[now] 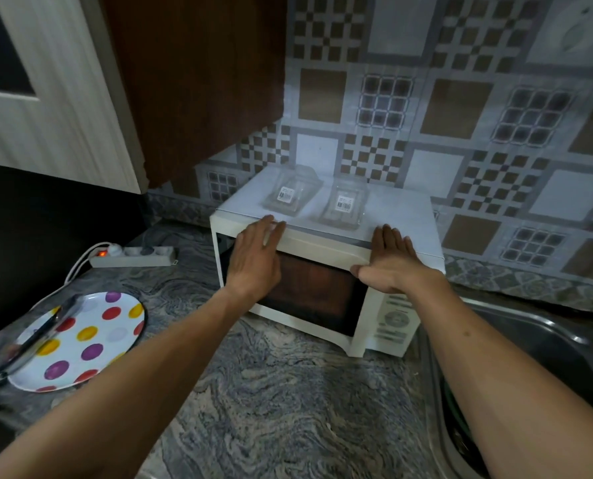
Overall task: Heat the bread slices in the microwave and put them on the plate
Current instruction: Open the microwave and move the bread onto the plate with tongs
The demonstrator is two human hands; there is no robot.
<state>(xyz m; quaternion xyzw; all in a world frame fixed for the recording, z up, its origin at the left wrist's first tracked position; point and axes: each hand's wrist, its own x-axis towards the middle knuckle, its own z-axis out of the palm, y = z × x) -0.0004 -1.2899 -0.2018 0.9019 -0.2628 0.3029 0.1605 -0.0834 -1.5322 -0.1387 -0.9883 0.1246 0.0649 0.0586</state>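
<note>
Two clear containers, one plate, one microwave

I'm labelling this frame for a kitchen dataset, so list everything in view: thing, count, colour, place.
microwave: 1, white with dark door window, door closed, on the countertop against the tiled wall
clear plastic boxes: 2, transparent with white barcode labels, side by side on top of the microwave
plate: 1, white with coloured dots, on the countertop at left
tongs: 1, dark, lying across the plate's left part
power strip: 1, grey-white, red switch lit, left of the microwave
countertop: 1, grey marbled
sink: 1, steel, at right
cabinet: 1, dark brown, upper left
left hand: flat against the microwave door
right hand: flat on the door's upper right edge
</note>
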